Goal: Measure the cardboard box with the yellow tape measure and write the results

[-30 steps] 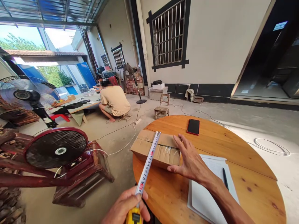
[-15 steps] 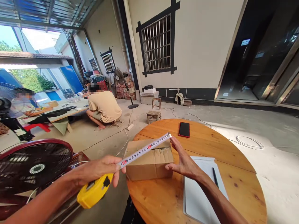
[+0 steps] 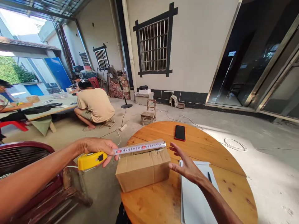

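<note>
My left hand (image 3: 100, 148) pinches the white blade of a yellow tape measure (image 3: 91, 161), whose case hangs just below the fingers. The drawn-out blade (image 3: 140, 147) runs rightward above the back part of a brown cardboard box (image 3: 143, 169). Its metal end lies near the box's far right corner. My right hand (image 3: 184, 163) is open, fingers and thumb apart, just right of the box and the tape's end. Whether the right thumb touches the box's side I cannot tell. The box stands near the left edge of the round wooden table (image 3: 224, 174).
A black phone (image 3: 179, 133) with a red edge lies at the table's back. White paper (image 3: 196, 196) and a black pen (image 3: 209, 177) lie to the right. A fan (image 3: 18, 158) stands at left, a small wooden chair (image 3: 149, 112) behind. One person (image 3: 95, 104) squats by another table.
The tape has swung from a steep slant to nearly level. My right hand has come away from the tape's end. The box appears turned, and the view has shifted right.
</note>
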`<state>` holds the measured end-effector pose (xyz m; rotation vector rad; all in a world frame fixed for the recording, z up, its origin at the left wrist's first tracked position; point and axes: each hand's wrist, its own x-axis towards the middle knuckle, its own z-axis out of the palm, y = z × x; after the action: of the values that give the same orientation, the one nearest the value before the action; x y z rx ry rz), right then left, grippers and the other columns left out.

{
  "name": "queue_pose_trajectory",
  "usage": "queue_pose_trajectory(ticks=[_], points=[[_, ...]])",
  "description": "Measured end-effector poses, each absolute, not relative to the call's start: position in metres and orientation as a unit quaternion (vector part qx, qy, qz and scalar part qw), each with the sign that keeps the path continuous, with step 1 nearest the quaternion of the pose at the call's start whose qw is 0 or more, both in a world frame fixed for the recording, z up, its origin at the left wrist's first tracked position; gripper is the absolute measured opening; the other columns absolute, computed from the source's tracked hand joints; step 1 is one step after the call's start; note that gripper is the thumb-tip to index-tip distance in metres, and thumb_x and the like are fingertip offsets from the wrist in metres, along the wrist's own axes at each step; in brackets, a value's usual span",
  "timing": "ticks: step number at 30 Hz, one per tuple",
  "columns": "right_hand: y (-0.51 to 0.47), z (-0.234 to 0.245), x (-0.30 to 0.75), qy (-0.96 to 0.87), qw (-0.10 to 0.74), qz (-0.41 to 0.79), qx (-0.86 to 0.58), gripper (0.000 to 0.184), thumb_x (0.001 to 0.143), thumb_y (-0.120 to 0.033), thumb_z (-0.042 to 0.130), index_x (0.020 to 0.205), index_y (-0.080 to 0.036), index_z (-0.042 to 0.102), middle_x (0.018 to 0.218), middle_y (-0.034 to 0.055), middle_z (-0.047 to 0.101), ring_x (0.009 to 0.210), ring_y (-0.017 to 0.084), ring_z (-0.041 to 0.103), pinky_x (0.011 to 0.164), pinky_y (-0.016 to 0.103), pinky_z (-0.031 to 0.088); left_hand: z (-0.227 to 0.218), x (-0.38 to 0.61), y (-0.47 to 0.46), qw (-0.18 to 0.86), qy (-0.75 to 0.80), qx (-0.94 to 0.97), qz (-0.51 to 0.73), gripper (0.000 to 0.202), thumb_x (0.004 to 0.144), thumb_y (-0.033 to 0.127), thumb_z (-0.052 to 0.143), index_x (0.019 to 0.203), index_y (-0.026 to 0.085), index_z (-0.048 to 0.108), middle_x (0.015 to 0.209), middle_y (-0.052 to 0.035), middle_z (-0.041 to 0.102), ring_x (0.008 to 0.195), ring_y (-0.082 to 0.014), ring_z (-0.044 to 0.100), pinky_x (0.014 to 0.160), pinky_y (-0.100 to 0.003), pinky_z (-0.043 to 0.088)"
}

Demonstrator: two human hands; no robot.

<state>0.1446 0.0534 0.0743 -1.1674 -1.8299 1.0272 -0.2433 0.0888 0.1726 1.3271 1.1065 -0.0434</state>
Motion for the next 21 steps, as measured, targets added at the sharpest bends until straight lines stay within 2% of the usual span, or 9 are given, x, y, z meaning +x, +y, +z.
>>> queue_pose_trajectory(ticks=[6,10,13,18,21], points=[[0.06,0.081,0.135,-0.761,0.35,0.311,-0.45,0.073,0.078,-0.052,0.06,0.141,-0.031,0.03,0.146,0.0069,0.034,0.132,0.029,0.033,0.105,0.052,0.031,0.168,-0.244,0.102,0.658,0.475,0.583,-0.038,0.024,0.077,0.036,0.055,0.087,0.019,0.069,0.055,-0.007,0.065,0.039,-0.0168,0.052,0.041,-0.025,0.039],[0.06,0.083,0.131,-0.776,0.318,0.279,-0.467,0.07,0.08,-0.052,0.055,0.141,-0.033,0.027,0.148,0.0061,0.031,0.135,0.03,0.029,0.101,0.055,0.035,0.166,-0.244,0.103,0.661,0.468,0.585,-0.045,0.022,0.077,0.035,0.056,0.086,0.02,0.068,0.055,-0.0062,0.065,0.039,-0.0181,0.053,0.039,-0.025,0.037],[0.059,0.087,0.128,-0.781,0.302,0.258,-0.482,0.067,0.081,-0.053,0.053,0.14,-0.032,0.031,0.149,0.0062,0.03,0.136,0.031,0.026,0.099,0.057,0.036,0.164,-0.244,0.105,0.663,0.459,0.589,-0.053,0.021,0.077,0.036,0.056,0.084,0.02,0.068,0.054,-0.0059,0.064,0.039,-0.018,0.052,0.04,-0.025,0.037],[0.058,0.093,0.122,-0.812,0.279,0.191,-0.476,0.06,0.083,-0.051,0.051,0.137,-0.027,0.039,0.146,0.0072,0.036,0.133,0.029,0.033,0.103,0.055,0.032,0.159,-0.247,0.107,0.668,0.451,0.588,-0.065,0.021,0.078,0.036,0.055,0.076,0.019,0.067,0.055,-0.0057,0.065,0.042,-0.0175,0.054,0.042,-0.026,0.04],[0.059,0.093,0.12,-0.831,0.275,0.136,-0.464,0.057,0.084,-0.05,0.049,0.135,-0.025,0.041,0.143,0.0082,0.04,0.129,0.028,0.039,0.102,0.051,0.035,0.154,-0.251,0.106,0.674,0.454,0.579,-0.065,0.021,0.074,0.036,0.059,0.071,0.017,0.068,0.056,-0.0078,0.067,0.045,-0.0187,0.056,0.044,-0.028,0.042]])
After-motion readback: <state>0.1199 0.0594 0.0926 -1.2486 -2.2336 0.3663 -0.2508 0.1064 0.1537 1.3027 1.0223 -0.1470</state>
